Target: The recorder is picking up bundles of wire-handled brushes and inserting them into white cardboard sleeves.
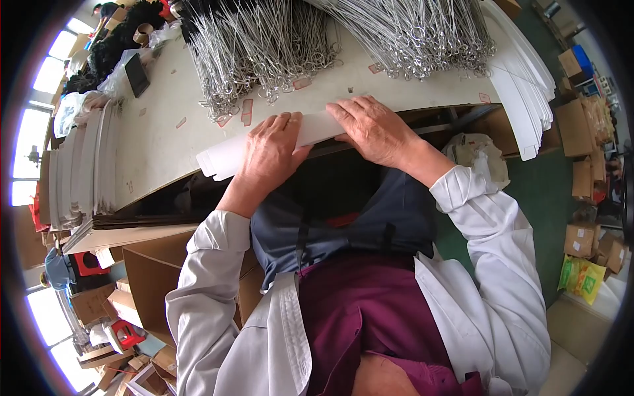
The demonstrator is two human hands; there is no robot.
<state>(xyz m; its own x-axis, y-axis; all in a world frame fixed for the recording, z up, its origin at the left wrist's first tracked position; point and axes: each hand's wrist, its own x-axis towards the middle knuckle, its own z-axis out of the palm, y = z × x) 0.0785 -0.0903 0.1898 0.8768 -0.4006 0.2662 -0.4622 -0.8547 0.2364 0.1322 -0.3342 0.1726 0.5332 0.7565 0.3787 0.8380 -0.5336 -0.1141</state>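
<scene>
A long, narrow folded piece of white card [317,128] lies along the near edge of the table, its flapped end sticking out to the left. My left hand [269,150] is closed over it near that end, fingers on top and thumb toward me. Farther right, my right hand [375,131] grips the card's other end, the thumb below the edge and the fingers over the top. Beyond my hands lie bundles of thin metal wires with looped ends, one bundle [264,59] ahead and another [429,39] to the right.
Flat white card pieces are stacked at the table's right end [522,86] and left end [86,165]. A dark flat object [137,76] and black fluffy material [109,56] are at the far left. An open cardboard box [155,277] stands below the table on my left.
</scene>
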